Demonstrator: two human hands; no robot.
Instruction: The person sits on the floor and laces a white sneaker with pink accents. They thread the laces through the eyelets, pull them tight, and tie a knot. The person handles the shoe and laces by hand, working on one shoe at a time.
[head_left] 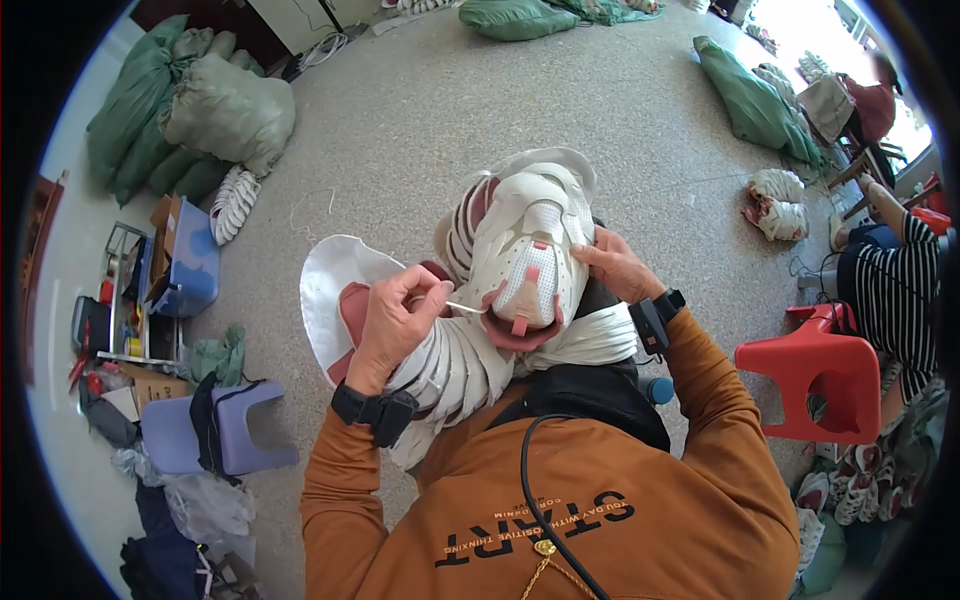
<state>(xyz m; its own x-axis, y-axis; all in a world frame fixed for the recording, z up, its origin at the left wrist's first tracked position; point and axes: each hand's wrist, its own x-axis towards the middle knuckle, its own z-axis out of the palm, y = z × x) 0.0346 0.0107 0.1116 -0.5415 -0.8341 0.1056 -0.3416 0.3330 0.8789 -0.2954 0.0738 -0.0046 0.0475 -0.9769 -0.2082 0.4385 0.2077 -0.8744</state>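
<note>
A white shoe upper (514, 281) with pink trim and perforated mesh lies over my lap. On its right edge is my right hand (622, 267), thumb on the upper and the other fingers partly hidden. Left of the upper, my left hand (398, 322) is closed in a pinch on a thin white lace (466, 307), which runs to the upper's edge near the pink collar. Nested stacks of white uppers (455, 368) surround it, one beneath my left hand. Another stack (592, 338) lies below my right hand. A white piece with pink lining (330, 290) sticks out at the left.
A purple stool (240, 430) stands at my left, a red stool (815, 375) at my right. Green sacks (140, 130) and a blue bin (190, 265) are at the far left. More uppers (780, 205) lie on the speckled floor (390, 130). Other people (895, 290) sit at the right.
</note>
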